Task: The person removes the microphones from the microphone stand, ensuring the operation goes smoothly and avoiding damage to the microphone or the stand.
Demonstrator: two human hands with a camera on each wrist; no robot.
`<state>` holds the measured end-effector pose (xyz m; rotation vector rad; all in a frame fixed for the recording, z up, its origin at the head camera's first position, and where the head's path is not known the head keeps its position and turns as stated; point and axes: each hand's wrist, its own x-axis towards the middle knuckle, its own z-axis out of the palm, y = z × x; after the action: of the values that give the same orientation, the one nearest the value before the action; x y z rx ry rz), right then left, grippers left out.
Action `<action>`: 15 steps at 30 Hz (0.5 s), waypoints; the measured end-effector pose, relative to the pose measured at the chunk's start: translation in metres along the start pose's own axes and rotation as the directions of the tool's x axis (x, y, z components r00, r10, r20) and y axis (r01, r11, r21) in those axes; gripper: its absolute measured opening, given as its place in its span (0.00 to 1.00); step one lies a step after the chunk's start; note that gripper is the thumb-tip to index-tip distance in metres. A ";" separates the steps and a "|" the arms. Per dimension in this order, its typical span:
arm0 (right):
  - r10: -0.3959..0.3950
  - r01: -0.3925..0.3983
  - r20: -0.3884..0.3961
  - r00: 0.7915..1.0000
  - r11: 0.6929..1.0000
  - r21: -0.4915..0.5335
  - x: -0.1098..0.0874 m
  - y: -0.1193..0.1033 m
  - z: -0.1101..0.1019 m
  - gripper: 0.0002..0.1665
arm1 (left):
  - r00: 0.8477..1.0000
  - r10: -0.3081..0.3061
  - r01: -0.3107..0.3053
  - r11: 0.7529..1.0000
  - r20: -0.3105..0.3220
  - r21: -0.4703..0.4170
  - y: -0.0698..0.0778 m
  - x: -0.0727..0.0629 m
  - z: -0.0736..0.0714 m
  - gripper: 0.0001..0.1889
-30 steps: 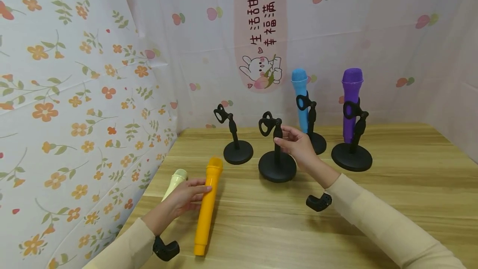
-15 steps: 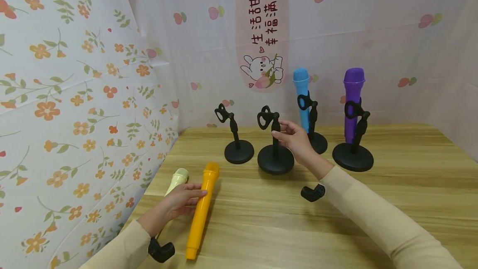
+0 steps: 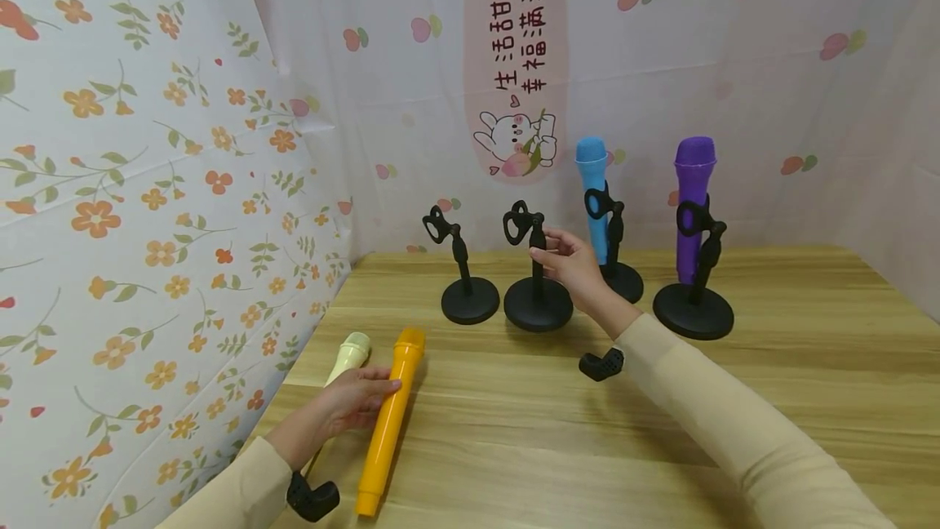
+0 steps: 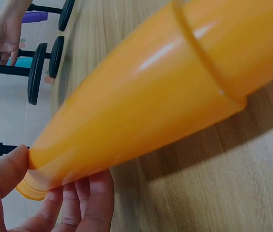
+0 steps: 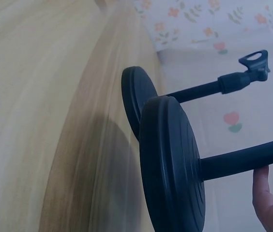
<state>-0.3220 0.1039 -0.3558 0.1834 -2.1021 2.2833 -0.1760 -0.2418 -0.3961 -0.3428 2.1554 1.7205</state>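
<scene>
My left hand grips an orange microphone, thumb on one side and fingers on the other. In the left wrist view the microphone slants across, and its shadow falls on the tabletop. My right hand pinches the pole of a black desktop microphone stand, whose clip holds nothing. The right wrist view shows this stand's round base apart from the wood, with a shadow below. A pale yellow microphone lies behind my left hand, partly hidden by it.
Another black stand with an unfilled clip stands to the left. At the back right, a blue microphone and a purple microphone stand upright at two more stands. Patterned cloth hangs behind the wooden table.
My right hand has carried the held stand backward and slightly left, closer to the left stand. My left hand has shifted a little left and toward me with the orange microphone.
</scene>
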 end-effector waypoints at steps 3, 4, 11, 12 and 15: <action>0.002 -0.002 0.001 1.000 1.000 -0.002 0.005 0.001 0.002 0.33 | 1.000 0.001 -0.001 1.000 -0.003 0.002 -0.003 -0.001 -0.001 0.21; 0.003 -0.003 0.003 1.000 1.000 -0.002 0.007 0.002 0.002 0.33 | 1.000 0.002 -0.002 1.000 -0.005 0.000 -0.003 -0.001 -0.002 0.21; 0.009 -0.009 0.009 1.000 1.000 0.024 0.016 0.003 0.005 0.32 | 1.000 0.002 -0.002 1.000 -0.019 0.010 -0.006 -0.004 -0.004 0.25; 0.006 -0.006 0.011 1.000 1.000 0.026 0.018 0.003 0.006 0.32 | 1.000 0.000 0.000 1.000 -0.022 0.013 -0.007 -0.004 -0.005 0.25; -0.004 0.003 0.020 1.000 1.000 0.027 0.022 0.004 0.007 0.31 | 1.000 -0.008 0.009 1.000 -0.025 0.017 -0.009 -0.004 -0.007 0.24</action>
<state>-0.3435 0.0955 -0.3568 0.2121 -2.0801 2.3181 -0.1695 -0.2505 -0.4005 -0.3705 2.1820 1.7012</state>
